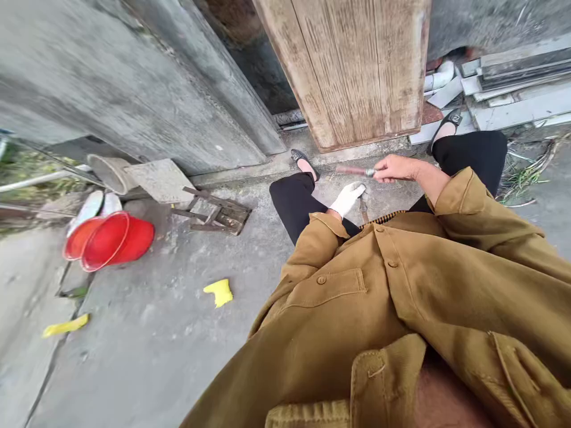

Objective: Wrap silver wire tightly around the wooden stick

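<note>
Evidently, the bare right hand (393, 169) is closed round one end of a reddish-brown rod with a silvery band (352, 170), held above the grey concrete ground (178, 309). The white-gloved left hand (348, 200) is loosely curled beside a narrow brown piece (364, 209); whether it grips that, I cannot tell. A careless downward swing could strike the gloved fingers.

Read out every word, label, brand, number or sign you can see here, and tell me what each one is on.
There are none that can be read.
Ornaments on the dark shoes: too small to tell whether they bear any lettering.
Reddish tool in the right hand: no writing can be made out.
Red bucket: no writing can be made out.
</note>
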Available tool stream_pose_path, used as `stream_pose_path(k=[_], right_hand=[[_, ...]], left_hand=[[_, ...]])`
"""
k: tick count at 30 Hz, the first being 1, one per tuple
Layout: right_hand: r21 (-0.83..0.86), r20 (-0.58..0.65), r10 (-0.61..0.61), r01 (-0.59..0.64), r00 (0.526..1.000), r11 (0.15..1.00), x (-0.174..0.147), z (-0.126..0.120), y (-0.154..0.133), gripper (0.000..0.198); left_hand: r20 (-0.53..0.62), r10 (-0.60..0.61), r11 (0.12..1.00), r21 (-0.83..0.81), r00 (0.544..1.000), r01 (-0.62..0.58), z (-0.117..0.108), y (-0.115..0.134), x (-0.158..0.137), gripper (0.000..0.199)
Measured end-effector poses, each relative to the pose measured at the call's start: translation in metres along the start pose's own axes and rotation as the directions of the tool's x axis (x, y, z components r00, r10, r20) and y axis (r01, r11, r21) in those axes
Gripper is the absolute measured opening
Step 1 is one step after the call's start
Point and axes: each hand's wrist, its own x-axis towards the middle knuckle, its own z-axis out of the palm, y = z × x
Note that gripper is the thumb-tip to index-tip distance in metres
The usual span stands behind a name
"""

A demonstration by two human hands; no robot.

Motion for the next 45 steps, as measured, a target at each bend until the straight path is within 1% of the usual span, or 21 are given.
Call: stream_pose_path(k=[2, 4, 6, 8, 10, 11, 12, 14, 17, 20, 24, 26, 30, 32, 34, 36, 38, 40, 42, 44, 45], right_hand=[[0.128, -0.299, -0.032, 0.073, 0.954, 0.989, 0.008, -0.003, 0.001, 0.019], [0.071, -0.461, 0.001, 0.036, 0.887, 0.997, 0.016, -0.008, 0.005, 0.022], [-0.164, -0.537, 0.062, -0.176, 0.841, 0.971, 0.022, -0.014, 0.013, 0.023], [-0.449, -0.507, 0.13, -0.391, 0.852, 0.804, 0.026, -0.019, 0.025, 0.022], [-0.631, -0.364, 0.253, -0.437, 0.896, 0.641, 0.026, -0.019, 0.035, 0.021], [-0.676, -0.246, 0.337, -0.41, 0.909, 0.612, 0.025, -0.018, 0.039, 0.02], [-0.699, -0.104, 0.424, -0.37, 0.9, 0.612, 0.023, -0.015, 0.042, 0.019], [-0.701, 0.185, 0.544, -0.278, 0.818, 0.657, 0.018, -0.01, 0.043, 0.02], [-0.558, 0.434, 0.486, -0.197, 0.759, 0.806, 0.011, -0.005, 0.036, 0.028], [-0.33, 0.516, 0.276, -0.109, 0.811, 0.938, 0.005, -0.005, 0.024, 0.034], [-0.185, 0.269, 0.011, 0.04, 0.963, 0.982, 0.006, -0.004, 0.013, 0.026], [-0.129, 0.066, -0.049, 0.057, 0.997, 0.99, 0.008, -0.002, 0.012, 0.021], [-0.056, -0.309, -0.005, -0.013, 0.951, 0.998, 0.018, 0.002, 0.015, 0.018], [-0.179, -0.393, 0.05, -0.13, 0.918, 0.975, 0.024, 0.0, 0.019, 0.02], [-0.426, -0.402, 0.097, -0.28, 0.911, 0.86, 0.029, -0.002, 0.022, 0.024], [-0.667, -0.337, 0.168, -0.361, 0.926, 0.651, 0.032, -0.003, 0.026, 0.023], [-0.794, -0.194, 0.284, -0.32, 0.939, 0.517, 0.031, -0.002, 0.029, 0.02], [-0.795, 0.027, 0.429, -0.24, 0.903, 0.556, 0.027, 0.0, 0.033, 0.018], [-0.709, 0.279, 0.504, -0.18, 0.817, 0.682, 0.021, 0.001, 0.035, 0.024], [-0.568, 0.455, 0.435, -0.123, 0.777, 0.813, 0.016, 0.0, 0.034, 0.032], [-0.494, 0.492, 0.353, -0.08, 0.796, 0.866, 0.014, 0.0, 0.032, 0.033]], left_hand=[[0.035, -0.045, 0.999, 0.012, 0.998, 0.044, 0.003, 0.001, 0.001, 0.013], [0.069, -0.076, 0.997, 0.021, 0.995, 0.075, 0.005, 0.001, 0.0, 0.014], [0.108, -0.094, 0.995, 0.03, 0.99, 0.091, 0.006, 0.0, -0.001, 0.015], [0.132, -0.098, 0.995, 0.021, 0.986, 0.096, 0.004, -0.001, -0.003, 0.016], [0.121, -0.071, 0.997, -0.003, 0.99, 0.072, 0.001, -0.003, -0.005, 0.018], [0.106, -0.05, 0.999, -0.014, 0.993, 0.052, -0.001, -0.004, -0.005, 0.019], [0.092, -0.03, 0.999, -0.021, 0.995, 0.032, -0.003, -0.004, -0.005, 0.02], [0.071, -0.004, 1.0, -0.027, 0.997, 0.006, -0.007, -0.005, -0.004, 0.021], [0.018, 0.002, 0.999, -0.034, 1.0, -0.002, -0.011, -0.007, 0.0, 0.023], [-0.022, -0.006, 1.0, 0.005, 1.0, 0.006, -0.012, -0.009, 0.004, 0.024], [-0.006, 0.003, 0.999, 0.051, 1.0, -0.003, -0.01, -0.015, 0.008, 0.024], [0.029, 0.036, 0.997, 0.065, 0.999, -0.038, -0.009, -0.018, 0.009, 0.024], [0.206, 0.101, 0.99, 0.073, 0.973, -0.118, -0.005, -0.018, 0.009, 0.032], [0.293, 0.101, 0.99, 0.069, 0.951, -0.126, -0.002, -0.015, 0.007, 0.035], [0.323, 0.121, 0.985, 0.078, 0.939, -0.153, -0.001, -0.011, 0.005, 0.035], [0.299, 0.15, 0.976, 0.107, 0.942, -0.19, 0.0, -0.008, 0.002, 0.032], [0.271, 0.159, 0.968, 0.146, 0.949, -0.204, -0.002, -0.007, 0.001, 0.029], [0.26, 0.147, 0.966, 0.17, 0.954, -0.195, -0.003, -0.008, 0.002, 0.026], [0.268, 0.133, 0.969, 0.169, 0.954, -0.182, -0.005, -0.01, 0.004, 0.027], [0.257, 0.128, 0.975, 0.142, 0.958, -0.168, -0.006, -0.011, 0.005, 0.028], [0.235, 0.125, 0.98, 0.123, 0.964, -0.157, -0.007, -0.011, 0.006, 0.028]])
